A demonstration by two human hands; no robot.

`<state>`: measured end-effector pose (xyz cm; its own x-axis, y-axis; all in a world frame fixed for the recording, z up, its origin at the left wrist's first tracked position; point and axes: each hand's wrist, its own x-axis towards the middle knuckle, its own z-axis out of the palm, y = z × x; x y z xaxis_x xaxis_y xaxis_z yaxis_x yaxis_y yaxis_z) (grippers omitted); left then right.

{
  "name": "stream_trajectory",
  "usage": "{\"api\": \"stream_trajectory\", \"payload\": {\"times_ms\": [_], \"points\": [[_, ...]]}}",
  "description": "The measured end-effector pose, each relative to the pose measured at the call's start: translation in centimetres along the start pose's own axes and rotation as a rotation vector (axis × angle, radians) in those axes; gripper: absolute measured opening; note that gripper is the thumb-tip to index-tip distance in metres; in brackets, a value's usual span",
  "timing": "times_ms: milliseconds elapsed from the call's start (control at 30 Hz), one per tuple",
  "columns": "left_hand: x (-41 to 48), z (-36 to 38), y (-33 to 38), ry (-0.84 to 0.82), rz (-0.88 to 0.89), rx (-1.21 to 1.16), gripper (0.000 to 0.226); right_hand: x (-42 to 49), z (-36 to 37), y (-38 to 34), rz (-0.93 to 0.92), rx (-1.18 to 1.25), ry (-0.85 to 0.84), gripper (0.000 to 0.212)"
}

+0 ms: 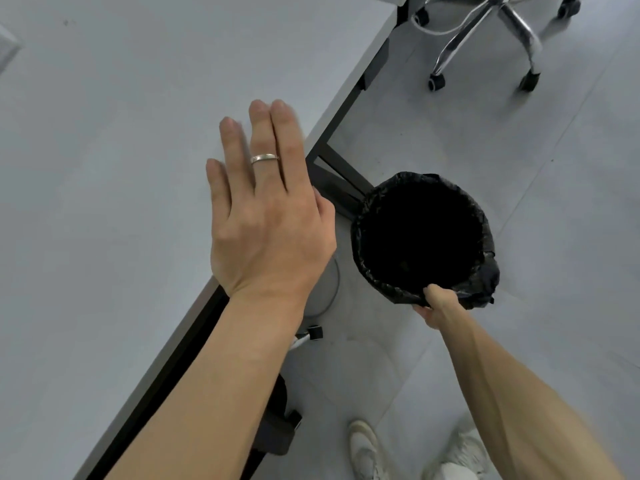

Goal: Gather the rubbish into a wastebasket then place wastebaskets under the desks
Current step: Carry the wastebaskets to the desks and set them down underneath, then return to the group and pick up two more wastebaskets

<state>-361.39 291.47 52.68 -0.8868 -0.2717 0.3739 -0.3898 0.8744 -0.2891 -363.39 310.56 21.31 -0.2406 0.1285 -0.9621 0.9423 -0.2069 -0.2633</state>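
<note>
Wastebasket (420, 237) hangs by its near rim from the right hand (437, 306), probably ready for rubbish; left hand (266, 209) flat over the table (104, 133) edge.

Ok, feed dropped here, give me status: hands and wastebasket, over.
Left hand open, flat over desk. Right hand grips wastebasket rim. Wastebasket beside desk, not under yet. Desk leg close beside it.

Wastebasket (483, 282) interior — featureless black.

Tiled floor (571, 202) bears a chair base (512, 19); desk (121, 98) alongside.
</note>
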Motion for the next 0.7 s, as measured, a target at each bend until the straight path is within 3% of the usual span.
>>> {"api": "stream_trajectory", "payload": {"times_ms": [167, 367, 467, 533, 700], "points": [[0.3, -1.0, 0.5, -0.031, 0.013, -0.065, 0.074, -2.5, -0.7, -2.2, -0.009, 0.094, -0.129, 0.051], [0.6, -2.5, 0.2, -0.176, -0.008, -0.16, 0.08, -12.2, -3.3, -2.9, -0.059, -0.294, -0.235, 0.046], [1.0, -5.3, -0.5, -0.299, -0.023, -0.302, 0.083, -20.4, -4.7, -5.4, -0.219, -0.464, -0.308, 0.041], [1.7, -8.3, -1.2, -0.491, -0.037, -0.376, 0.081, -27.0, -6.0, -7.4, -0.386, -0.693, -0.293, 0.035], [3.1, -19.4, -4.4, -0.992, -0.024, -0.423, 0.042, -45.0, -8.9, -11.2, -0.893, -1.228, -0.168, 0.032]]}}
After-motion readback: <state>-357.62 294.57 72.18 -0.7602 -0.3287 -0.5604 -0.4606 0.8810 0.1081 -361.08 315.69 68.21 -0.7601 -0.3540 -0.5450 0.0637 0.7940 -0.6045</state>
